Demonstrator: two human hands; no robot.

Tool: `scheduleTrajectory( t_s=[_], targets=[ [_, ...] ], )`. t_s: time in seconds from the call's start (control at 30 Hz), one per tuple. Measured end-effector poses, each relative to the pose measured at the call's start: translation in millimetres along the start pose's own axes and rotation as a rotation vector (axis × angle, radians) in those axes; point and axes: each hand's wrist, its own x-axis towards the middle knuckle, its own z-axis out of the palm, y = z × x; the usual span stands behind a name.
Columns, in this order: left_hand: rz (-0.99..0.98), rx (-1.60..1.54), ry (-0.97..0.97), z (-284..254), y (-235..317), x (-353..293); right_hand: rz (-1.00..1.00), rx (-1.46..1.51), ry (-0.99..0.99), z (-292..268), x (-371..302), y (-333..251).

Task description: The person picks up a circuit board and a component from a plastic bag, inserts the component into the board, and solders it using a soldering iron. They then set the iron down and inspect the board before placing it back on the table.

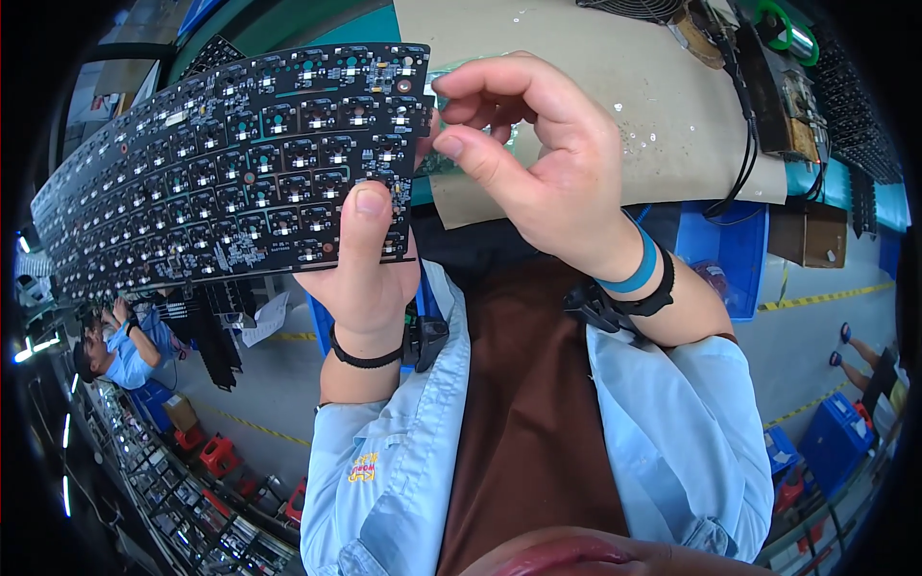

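A long black keyboard circuit board (226, 168), covered in rows of small white and metal parts, slants across the left half of the head view. My left hand (363, 264) grips its lower right corner, with the thumb on the face and the other fingers mostly hidden behind. Beside the board's right edge is my right hand (552, 158), its thumb and index finger curved and spread apart. No thing shows clearly between those fingertips. Behind them, a clear greenish plastic bag (509, 149) lies on the bench, partly covered by the hand.
Small pale bits are scattered over the brown paper sheet (663, 106) on the bench. A black cable (752, 144) and a green spool (792, 40) are at the right. Beyond the bench's near edge stands a blue bin (744, 264). A co-worker (125, 341) is at the far left.
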Motion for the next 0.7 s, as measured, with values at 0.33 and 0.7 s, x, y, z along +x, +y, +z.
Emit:
scheduleTrajectory(
  t_s=[0.33,0.7],
  targets=[
    [-0.032,-0.067,0.016,3.8,2.8,-10.4,0.022,-0.026,-0.019,-17.4,-23.9,9.2],
    [-0.092,-0.162,-0.073,4.1,7.0,-11.2,0.079,-0.019,-0.05,-29.7,-25.3,16.1]
  ],
)
